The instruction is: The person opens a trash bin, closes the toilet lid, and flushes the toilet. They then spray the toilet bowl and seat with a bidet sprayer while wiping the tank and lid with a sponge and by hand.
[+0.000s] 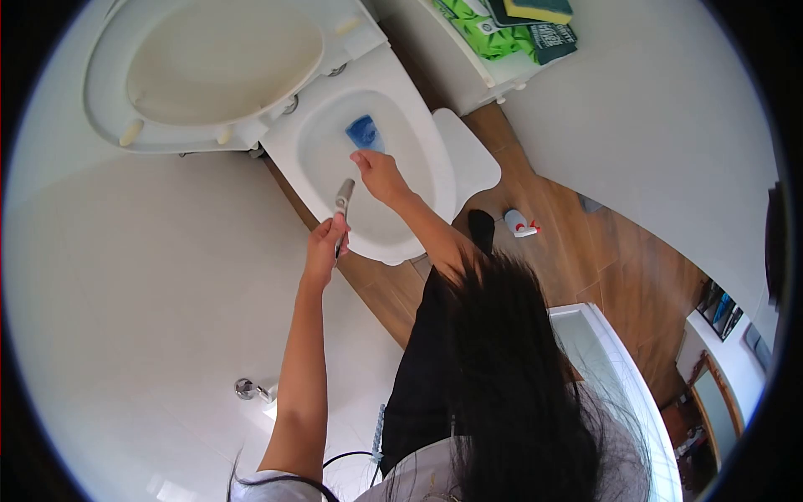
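Note:
I lean over a white toilet bowl [435, 180] whose seat and lid [201, 67] are raised. My right hand [378, 173] reaches into the bowl and grips a blue sponge [364, 131] pressed against the inner wall. At the bowl's near rim, my left hand [326, 243] holds a metal hand sprayer [344, 197] with its head pointed into the bowl. My dark hair hangs over part of my right arm.
A spray bottle [519, 223] lies on the wooden floor [585, 259] right of the toilet. A white cabinet [502, 79] beyond carries green packs [489, 33] and a yellow sponge [539, 10]. A bathtub edge [623, 368] is at lower right. The white wall [150, 293] has a metal fitting [244, 387].

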The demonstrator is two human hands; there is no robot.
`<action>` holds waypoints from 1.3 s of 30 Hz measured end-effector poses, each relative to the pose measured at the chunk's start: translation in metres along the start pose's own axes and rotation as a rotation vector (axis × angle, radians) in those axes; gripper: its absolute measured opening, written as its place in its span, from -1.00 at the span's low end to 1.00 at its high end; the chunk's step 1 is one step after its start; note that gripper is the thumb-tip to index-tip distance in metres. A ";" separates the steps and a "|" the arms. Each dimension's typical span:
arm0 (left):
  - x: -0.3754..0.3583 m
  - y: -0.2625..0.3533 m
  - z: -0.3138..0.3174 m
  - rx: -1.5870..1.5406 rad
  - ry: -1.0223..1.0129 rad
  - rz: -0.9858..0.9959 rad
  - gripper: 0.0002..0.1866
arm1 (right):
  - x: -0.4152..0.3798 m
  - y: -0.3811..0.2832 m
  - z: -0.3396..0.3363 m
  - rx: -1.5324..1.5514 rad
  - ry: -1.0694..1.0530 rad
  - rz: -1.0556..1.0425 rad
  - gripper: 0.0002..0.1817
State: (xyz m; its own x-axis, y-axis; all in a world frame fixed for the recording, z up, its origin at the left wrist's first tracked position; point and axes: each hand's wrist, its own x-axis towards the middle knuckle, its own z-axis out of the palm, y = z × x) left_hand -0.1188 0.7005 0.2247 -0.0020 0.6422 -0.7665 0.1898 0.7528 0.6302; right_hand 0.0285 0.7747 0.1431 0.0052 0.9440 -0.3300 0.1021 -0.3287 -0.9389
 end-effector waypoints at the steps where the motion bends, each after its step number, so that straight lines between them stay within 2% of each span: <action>1: 0.005 0.002 -0.001 -0.040 0.045 -0.025 -0.57 | 0.002 0.008 0.005 -0.005 -0.011 0.000 -0.81; 3: 0.020 0.007 0.000 -0.057 0.069 -0.018 -0.54 | 0.005 0.025 0.012 -0.079 0.152 -0.160 -0.77; 4: 0.028 0.012 0.001 -0.030 0.084 -0.018 -0.53 | 0.003 0.028 0.010 -0.083 0.142 -0.162 -0.77; 6: 0.041 0.023 0.005 -0.012 0.104 -0.022 -0.52 | -0.004 0.036 -0.001 -0.200 0.047 0.123 -0.86; 12: 0.063 0.047 0.021 -0.046 0.169 -0.056 -0.50 | -0.030 0.060 -0.015 -0.320 -0.141 0.289 -0.85; 18: 0.065 0.053 0.023 -0.083 0.052 0.032 -0.49 | -0.041 0.086 -0.010 -0.383 -0.166 0.309 -0.80; 24: 0.081 0.059 0.015 -0.214 0.127 0.061 -0.50 | -0.037 0.091 -0.006 -0.400 -0.168 0.240 -0.80; 29: 0.083 0.064 0.008 -0.260 0.159 0.120 -0.51 | -0.033 0.081 -0.004 -0.368 -0.185 0.295 -0.81; 33: 0.083 0.062 0.006 -0.205 0.144 0.068 -0.51 | -0.032 0.083 -0.002 -0.386 -0.181 0.289 -0.81; 36: 0.083 0.061 0.007 -0.191 0.237 0.052 -0.51 | -0.032 0.087 -0.001 -0.376 -0.174 0.312 -0.82; 39: 0.082 0.058 0.005 -0.158 0.149 0.005 -0.51 | -0.031 0.092 -0.003 -0.376 -0.169 0.276 -0.82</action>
State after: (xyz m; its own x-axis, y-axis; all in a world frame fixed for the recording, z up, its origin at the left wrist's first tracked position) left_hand -0.1031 0.7961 0.1976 -0.1483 0.6517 -0.7439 0.0339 0.7551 0.6548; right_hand 0.0411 0.7151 0.0673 -0.0759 0.7947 -0.6023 0.4717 -0.5035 -0.7239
